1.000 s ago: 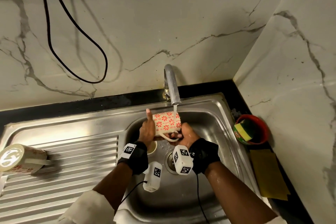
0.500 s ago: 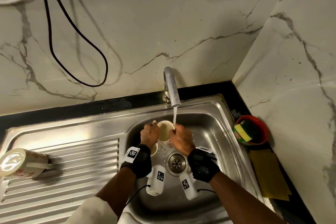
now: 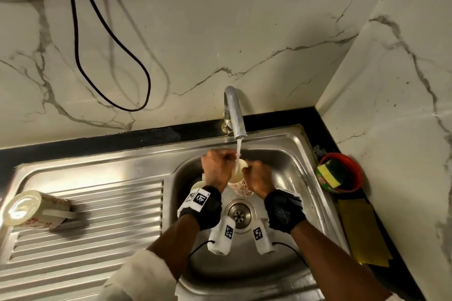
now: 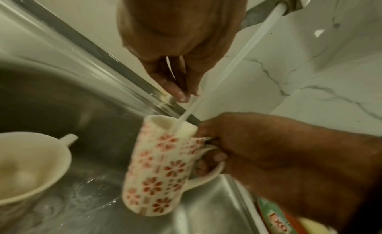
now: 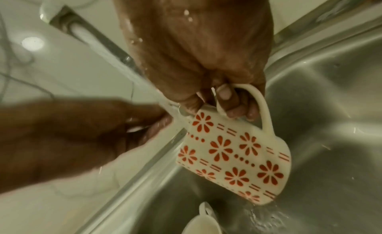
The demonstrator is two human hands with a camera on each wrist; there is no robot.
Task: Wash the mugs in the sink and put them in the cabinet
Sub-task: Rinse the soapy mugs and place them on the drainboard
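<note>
I am rinsing the flowered mug (image 4: pixel 159 169) under the tap (image 3: pixel 234 115) over the sink (image 3: pixel 288 154): my right hand (image 5: pixel 206 61) is hooking its handle, my left hand (image 4: pixel 175 46), fingers loosely curled and holding nothing, is hovering above the rim. Keeping the mouth under the stream (image 4: pixel 227 70) and tilting slowly should flush it clean.

A cream mug with red flowers (image 4: pixel 159 170) tilts under running water; 1 mug (image 4: pixel 31 169) sits in the sink (image 3: pixel 288 166); another mug (image 3: pixel 34 210) lies on the drainboard (image 3: pixel 97 239).
</note>
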